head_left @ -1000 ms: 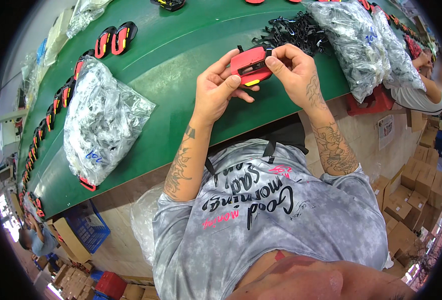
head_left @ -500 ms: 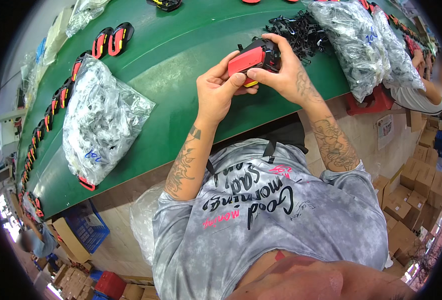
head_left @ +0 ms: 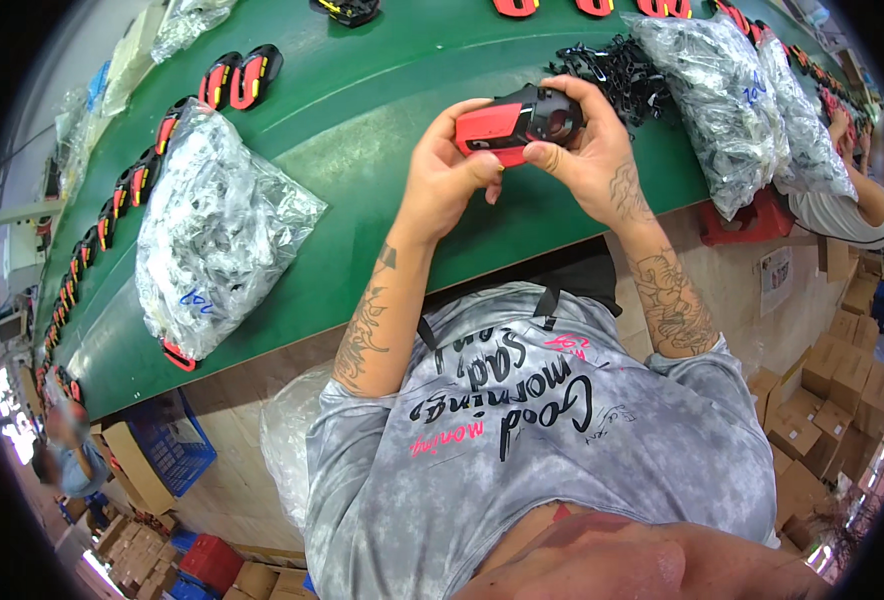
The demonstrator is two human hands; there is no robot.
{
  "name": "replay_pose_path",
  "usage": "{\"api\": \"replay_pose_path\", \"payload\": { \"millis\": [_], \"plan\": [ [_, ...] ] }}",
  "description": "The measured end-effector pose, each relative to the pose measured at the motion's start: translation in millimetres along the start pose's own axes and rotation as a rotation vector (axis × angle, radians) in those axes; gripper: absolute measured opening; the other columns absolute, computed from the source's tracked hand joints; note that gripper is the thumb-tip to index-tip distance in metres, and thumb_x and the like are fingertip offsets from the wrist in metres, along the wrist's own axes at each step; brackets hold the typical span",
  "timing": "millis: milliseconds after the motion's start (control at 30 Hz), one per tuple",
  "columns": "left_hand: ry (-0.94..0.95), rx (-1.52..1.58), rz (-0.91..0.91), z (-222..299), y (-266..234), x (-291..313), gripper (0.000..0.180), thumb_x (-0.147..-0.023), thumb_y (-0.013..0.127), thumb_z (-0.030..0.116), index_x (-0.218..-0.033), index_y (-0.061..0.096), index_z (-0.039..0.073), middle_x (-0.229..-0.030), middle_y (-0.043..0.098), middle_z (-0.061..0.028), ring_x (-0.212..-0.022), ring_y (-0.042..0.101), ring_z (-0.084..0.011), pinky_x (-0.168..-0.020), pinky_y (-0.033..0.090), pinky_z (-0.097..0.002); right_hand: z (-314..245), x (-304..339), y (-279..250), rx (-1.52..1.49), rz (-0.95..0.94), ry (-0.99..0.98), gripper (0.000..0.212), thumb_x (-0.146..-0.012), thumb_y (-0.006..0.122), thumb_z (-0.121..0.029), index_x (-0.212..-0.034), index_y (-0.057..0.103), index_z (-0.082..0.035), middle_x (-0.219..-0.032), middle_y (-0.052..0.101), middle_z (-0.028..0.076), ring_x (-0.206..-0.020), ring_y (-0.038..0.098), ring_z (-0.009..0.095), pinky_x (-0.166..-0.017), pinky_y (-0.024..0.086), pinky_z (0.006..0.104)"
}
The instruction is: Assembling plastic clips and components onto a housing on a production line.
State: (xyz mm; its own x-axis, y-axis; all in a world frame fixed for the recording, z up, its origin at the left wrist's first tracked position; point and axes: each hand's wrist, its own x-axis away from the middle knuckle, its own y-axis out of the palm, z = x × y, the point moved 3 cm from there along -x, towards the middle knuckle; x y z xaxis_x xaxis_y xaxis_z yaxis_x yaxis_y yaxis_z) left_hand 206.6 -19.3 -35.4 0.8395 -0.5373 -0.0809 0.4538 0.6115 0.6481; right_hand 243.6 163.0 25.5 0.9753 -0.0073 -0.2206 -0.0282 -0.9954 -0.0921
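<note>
Above the green table I hold a red-and-black plastic housing (head_left: 492,126) with a round, dark opening at its right end; its exact kind I cannot make out. My left hand (head_left: 446,178) is closed on the red left end, thumb on the near side. Gripping the black right end is my right hand (head_left: 596,146), its fingers over the top and its thumb at the near edge. Beyond my right hand lies a pile of small black plastic parts (head_left: 617,75). Parts of the housing are hidden behind my fingers.
Clear plastic bags of parts lie on the green table (head_left: 362,130), one bag (head_left: 217,230) at left, another bag (head_left: 712,110) at right. A row of red-and-black pieces (head_left: 112,205) lines the far left. Another person's arm (head_left: 867,190) shows at right; cardboard boxes (head_left: 812,400) are stacked beyond.
Between my hands the housing has turned, so its round end now shows more. Both hands have shifted slightly and stay on it. The whole view has moved a little.
</note>
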Motion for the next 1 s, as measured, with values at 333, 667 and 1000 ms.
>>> {"api": "replay_pose_path", "payload": {
  "millis": [333,667,1000],
  "plan": [
    [0.549,-1.243,0.068,26,57,9,0.079,-0.063,0.086,-0.001,-0.136,0.057,0.007,-0.12,0.057,-0.0172,-0.108,0.063,-0.0339,-0.089,0.056,-0.0399,12,15,-9,-0.206,0.174,0.12,0.032,-0.097,0.074,-0.022,-0.115,0.059,0.0,-0.1,0.061,0.002,-0.09,0.055,0.007,-0.081,0.048,0.0246],
    [0.185,-2.043,0.522,67,-51,-163,0.082,-0.084,0.074,0.064,-0.122,0.057,-0.007,-0.12,0.059,-0.0254,-0.115,0.06,-0.043,-0.096,0.052,-0.0503,17,14,-115,-0.242,0.308,0.093,0.023,-0.105,0.058,-0.015,-0.123,0.057,-0.001,-0.103,0.067,0.007,-0.091,0.07,0.015,-0.077,0.051,0.0263],
    [0.068,-2.107,0.743,163,-194,-166,0.053,-0.08,0.079,0.045,-0.104,0.074,-0.002,-0.102,0.074,-0.0213,-0.097,0.073,-0.0334,-0.086,0.058,-0.0464,36,76,-159,-0.056,0.399,0.216,0.012,-0.101,0.062,-0.01,-0.112,0.061,-0.003,-0.089,0.063,0.001,-0.081,0.061,0.008,-0.071,0.047,0.0227]
  ]
}}
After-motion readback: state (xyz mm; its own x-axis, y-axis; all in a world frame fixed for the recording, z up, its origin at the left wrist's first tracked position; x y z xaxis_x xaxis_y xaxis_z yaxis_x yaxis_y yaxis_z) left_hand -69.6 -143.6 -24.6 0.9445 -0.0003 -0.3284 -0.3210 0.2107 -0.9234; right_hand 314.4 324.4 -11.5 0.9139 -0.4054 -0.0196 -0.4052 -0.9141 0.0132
